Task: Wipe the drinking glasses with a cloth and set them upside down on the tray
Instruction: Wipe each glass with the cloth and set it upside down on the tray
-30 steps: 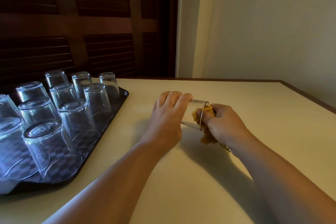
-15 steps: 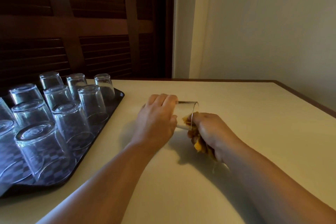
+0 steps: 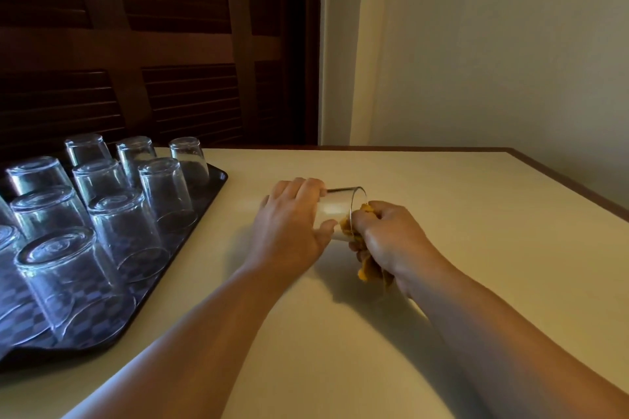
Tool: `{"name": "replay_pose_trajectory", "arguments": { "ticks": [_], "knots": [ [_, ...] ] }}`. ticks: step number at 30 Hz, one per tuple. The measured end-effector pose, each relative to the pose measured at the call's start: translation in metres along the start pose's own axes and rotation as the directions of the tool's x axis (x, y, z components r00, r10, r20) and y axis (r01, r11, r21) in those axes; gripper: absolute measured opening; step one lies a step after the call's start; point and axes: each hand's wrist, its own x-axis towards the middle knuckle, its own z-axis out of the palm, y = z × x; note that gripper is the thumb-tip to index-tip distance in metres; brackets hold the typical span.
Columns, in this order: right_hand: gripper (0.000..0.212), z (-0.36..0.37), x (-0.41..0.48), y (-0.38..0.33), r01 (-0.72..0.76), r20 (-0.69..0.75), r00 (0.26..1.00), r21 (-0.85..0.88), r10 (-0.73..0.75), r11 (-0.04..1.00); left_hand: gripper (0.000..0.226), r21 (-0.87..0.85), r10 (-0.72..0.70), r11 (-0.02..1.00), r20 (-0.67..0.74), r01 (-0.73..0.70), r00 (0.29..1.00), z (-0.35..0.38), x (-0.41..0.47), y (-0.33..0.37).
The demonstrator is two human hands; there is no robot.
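My left hand (image 3: 292, 231) curls its fingers (image 3: 303, 189) over a clear drinking glass (image 3: 340, 211) lying sideways; my right hand (image 3: 384, 238) bunches a mustard-yellow cloth (image 3: 367, 269) at the rim beside my left thumb.

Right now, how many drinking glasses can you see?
11. Ten glasses upside down on the tray at left, in rows; one glass held sideways in the left hand, the cloth in the right hand at its mouth. More may sit beyond the frame's left edge.
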Motion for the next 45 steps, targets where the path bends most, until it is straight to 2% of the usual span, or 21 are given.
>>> {"name": "replay_pose_trajectory", "arguments": {
  "ticks": [3,5,8,10,12,14,16,18,20,23,25,27,29,31,33,35,37,39,41,43,45],
  "knots": [
    [0.014,-0.014,0.006,0.004,0.480,-0.007,0.848,-0.410,-0.529,0.775,0.058,-0.166,-0.019,0.985,0.130,0.041,0.991,-0.005,-0.001,-0.008],
    [0.015,-0.022,0.010,0.006,0.644,0.126,0.715,-0.504,-0.688,0.576,0.057,-0.298,-0.007,0.951,0.253,0.084,0.967,-0.009,-0.003,-0.012],
    [0.015,-0.017,0.006,0.009,0.506,-0.011,0.830,-0.403,-0.557,0.763,0.049,-0.277,0.000,0.959,0.215,0.060,0.977,-0.007,-0.004,-0.011],
    [0.017,-0.008,0.002,0.005,0.163,-0.034,0.985,-0.083,-0.167,0.983,0.045,-0.119,0.005,0.993,0.090,0.006,0.996,-0.002,-0.003,-0.007],
    [0.019,-0.006,0.001,0.001,-0.059,0.045,0.997,0.046,0.057,0.997,0.046,-0.044,0.015,0.999,0.025,-0.014,1.000,0.001,-0.001,-0.005],
    [0.016,-0.009,0.004,0.003,0.133,0.007,0.991,-0.136,-0.134,0.982,0.049,-0.092,-0.017,0.996,0.042,0.021,0.999,0.001,-0.001,-0.006],
    [0.014,-0.017,0.006,0.004,0.443,0.006,0.877,-0.398,-0.481,0.803,0.055,-0.195,-0.031,0.979,0.120,0.054,0.992,0.000,-0.003,-0.009],
    [0.014,-0.021,0.006,0.003,0.606,0.097,0.745,-0.513,-0.660,0.608,0.057,-0.295,-0.016,0.953,0.200,0.076,0.980,-0.002,-0.003,-0.013],
    [0.013,-0.018,0.003,0.005,0.579,0.041,0.770,-0.464,-0.637,0.670,0.053,-0.315,-0.001,0.947,0.201,0.066,0.980,-0.004,-0.004,-0.013],
    [0.014,-0.005,0.000,0.004,0.194,-0.063,0.978,-0.102,-0.201,0.976,0.048,-0.182,-0.002,0.983,0.070,0.015,0.998,-0.002,-0.003,-0.009],
    [0.017,-0.002,-0.001,0.002,0.042,-0.037,0.998,-0.058,-0.044,0.997,0.048,-0.130,-0.008,0.991,0.030,0.011,1.000,0.000,-0.002,-0.007],
    [0.014,-0.006,0.001,0.003,0.238,-0.075,0.962,-0.255,-0.264,0.937,0.052,-0.172,-0.018,0.985,0.072,0.030,0.997,-0.002,-0.002,-0.008],
    [0.009,-0.017,0.002,0.002,0.541,0.013,0.800,-0.447,-0.599,0.713,0.058,-0.268,0.007,0.962,0.177,0.042,0.984,-0.006,-0.001,-0.011],
    [0.010,-0.023,0.003,0.000,0.677,0.135,0.672,-0.510,-0.728,0.531,0.056,-0.354,0.032,0.933,0.277,0.071,0.960,-0.011,-0.001,-0.012],
    [0.013,-0.017,0.001,0.004,0.626,0.030,0.723,-0.450,-0.690,0.636,0.053,-0.331,0.030,0.942,0.246,0.056,0.969,-0.011,-0.002,-0.013],
    [0.014,-0.006,0.000,0.006,0.367,-0.110,0.914,-0.191,-0.391,0.910,0.053,-0.215,0.029,0.977,0.143,0.002,0.989,-0.005,-0.002,-0.012],
    [0.016,0.001,0.001,0.005,0.083,-0.059,0.995,0.030,-0.081,0.996,0.052,-0.099,0.026,0.995,0.047,-0.021,0.999,0.000,-0.002,-0.009],
    [0.013,-0.004,0.004,0.006,0.201,-0.066,0.975,-0.145,-0.213,0.969,0.055,-0.106,0.007,0.994,0.047,-0.002,0.999,-0.001,-0.002,-0.009],
    [0.013,-0.016,0.005,0.003,0.498,0.012,0.841,-0.408,-0.541,0.765,0.060,-0.218,0.032,0.976,0.171,0.007,0.985,-0.006,-0.001,-0.011],
    [0.007,-0.025,0.004,0.000,0.665,0.155,0.704,-0.485,-0.693,0.568,0.057,-0.348,0.082,0.937,0.307,0.031,0.948,-0.011,-0.001,-0.012],
    [0.008,-0.021,0.004,0.005,0.653,0.094,0.709,-0.461,-0.699,0.601,0.052,-0.339,0.083,0.941,0.288,0.021,0.954,-0.010,-0.001,-0.012]
  ]
}}
